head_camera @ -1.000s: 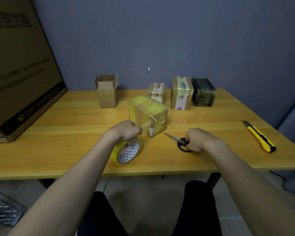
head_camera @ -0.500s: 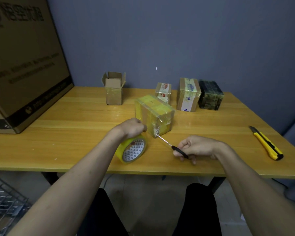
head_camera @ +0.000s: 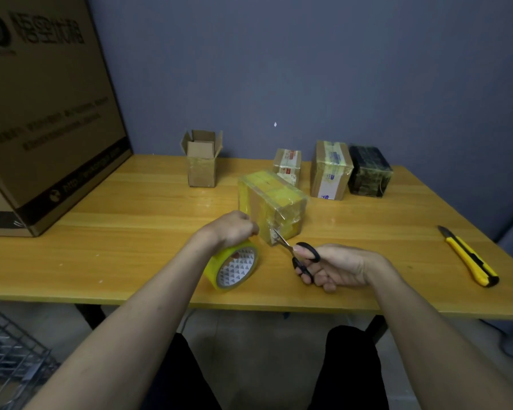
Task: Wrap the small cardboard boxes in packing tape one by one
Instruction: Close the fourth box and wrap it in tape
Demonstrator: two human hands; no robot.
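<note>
Yellow-tinted packing tape covers a small rectangular cardboard box point(head_camera: 271, 202) that is set near the middle of a light wooden table point(head_camera: 107, 232). Just in front of the box, a roll of yellow packing tape point(head_camera: 233, 266) is held on edge by the left hand point(head_camera: 234, 227), whose fingers are curled over the top of the roll. A short stretch of tape appears to run from the roll to the near corner of the box. A pair of black-handled scissors point(head_camera: 301, 257) is gripped by the right hand point(head_camera: 336, 266), with the thumb and fingers passed through the handle loops. The silver blades are pointed up and to the left, and their tips are seen at the box's near corner, beside a small white label; whether the blades are parted cannot be told.

Along the back of the table, an open-topped small brown cardboard box point(head_camera: 202, 159) is placed to the left. Three taped boxes are lined up to the right: a small box with a red-and-white label point(head_camera: 288, 165), a taller brown box with a blue-printed label point(head_camera: 330, 170), and a dark, nearly black box point(head_camera: 369, 171). A yellow and black utility knife point(head_camera: 470, 257) is laid near the table's right edge, well apart from the hands. A large brown cardboard carton with dark printing point(head_camera: 42, 113) is stood at the table's left end. A wire rack point(head_camera: 9, 353) is partly seen at the lower left, below the table.
</note>
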